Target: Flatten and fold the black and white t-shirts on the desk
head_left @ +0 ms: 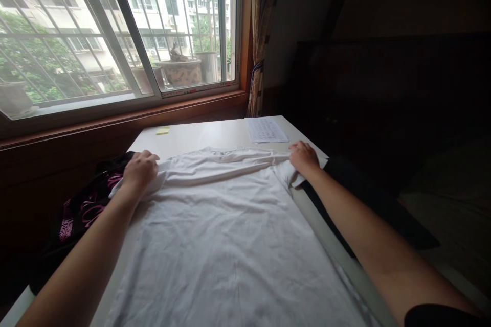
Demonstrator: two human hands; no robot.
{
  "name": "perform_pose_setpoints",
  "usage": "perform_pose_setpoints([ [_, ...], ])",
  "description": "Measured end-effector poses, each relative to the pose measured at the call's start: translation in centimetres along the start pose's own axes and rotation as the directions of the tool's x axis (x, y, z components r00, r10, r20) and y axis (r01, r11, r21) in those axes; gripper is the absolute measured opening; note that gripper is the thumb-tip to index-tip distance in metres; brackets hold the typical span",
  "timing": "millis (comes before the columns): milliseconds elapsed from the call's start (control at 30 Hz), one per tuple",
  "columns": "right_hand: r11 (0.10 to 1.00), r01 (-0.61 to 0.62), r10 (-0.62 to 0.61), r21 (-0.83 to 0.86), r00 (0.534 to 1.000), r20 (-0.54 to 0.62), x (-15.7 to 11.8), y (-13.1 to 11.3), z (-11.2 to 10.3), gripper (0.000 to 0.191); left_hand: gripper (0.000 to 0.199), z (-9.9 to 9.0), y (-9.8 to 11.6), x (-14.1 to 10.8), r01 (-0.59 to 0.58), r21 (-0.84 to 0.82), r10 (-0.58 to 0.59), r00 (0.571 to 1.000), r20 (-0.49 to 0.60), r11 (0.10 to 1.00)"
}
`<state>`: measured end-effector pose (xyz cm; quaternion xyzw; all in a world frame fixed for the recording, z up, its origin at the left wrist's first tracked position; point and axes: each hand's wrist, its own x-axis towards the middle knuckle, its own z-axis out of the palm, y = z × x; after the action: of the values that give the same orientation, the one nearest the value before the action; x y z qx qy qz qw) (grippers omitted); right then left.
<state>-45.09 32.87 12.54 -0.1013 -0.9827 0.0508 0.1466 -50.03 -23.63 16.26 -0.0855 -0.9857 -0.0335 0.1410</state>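
Note:
A white T-shirt lies spread over the white table, its neckline at the far end and its body reaching toward me. Wrinkles run across the chest between the two sleeves. My left hand is closed on the sleeve at the left, with fingertips curled over the cloth. At the right, my right hand grips the other sleeve near the shoulder, and part of that sleeve bunches below the wrist. Both arms are stretched forward. The shirt's lower hem is out of view.
Beside my left arm lies a black garment with pink print. A printed sheet of paper and a yellow sticky note rest on the far part of the table. Something dark and flat extends past the table's right edge. A barred window stands behind.

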Motion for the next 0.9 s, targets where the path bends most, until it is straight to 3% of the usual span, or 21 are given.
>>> perform_pose_setpoints([
  [100,0.988,0.142,-0.147,0.065,0.985,0.085,0.3,-5.0,2.2,0.04,0.038,3.3,5.1,1.1,-0.168,-0.073,0.175,0.981,0.086,0.983],
  [200,0.969,0.217,-0.233,0.117,0.96,0.155,0.5,-9.7,4.5,0.041,0.04,6.6,9.7,1.7,-0.252,-0.145,0.273,0.95,0.151,0.957],
  [333,0.96,0.243,-0.27,0.141,0.935,0.231,0.8,-13.7,6.8,0.049,0.048,9.8,12.8,1.8,-0.192,-0.163,0.223,0.955,0.195,0.968],
  [433,0.963,0.232,-0.261,0.134,0.926,0.271,1.5,-14.7,7.7,0.056,0.056,11.0,12.1,1.8,-0.084,-0.133,0.113,0.967,0.228,0.988],
  [633,0.977,0.188,-0.214,0.105,0.911,0.352,3.5,-14.2,8.9,0.063,0.068,11.2,6.8,2.3,0.087,-0.046,-0.072,0.962,0.265,0.995],
  [767,0.988,0.138,-0.156,0.075,0.917,0.368,4.1,-12.7,9.3,0.066,0.072,11.2,3.9,2.7,0.115,-0.005,-0.11,0.957,0.268,0.993],
  [900,0.994,0.096,-0.107,0.05,0.923,0.369,3.9,-10.7,9.2,0.07,0.075,11.4,2.7,3.3,0.112,0.009,-0.11,0.955,0.277,0.994],
])
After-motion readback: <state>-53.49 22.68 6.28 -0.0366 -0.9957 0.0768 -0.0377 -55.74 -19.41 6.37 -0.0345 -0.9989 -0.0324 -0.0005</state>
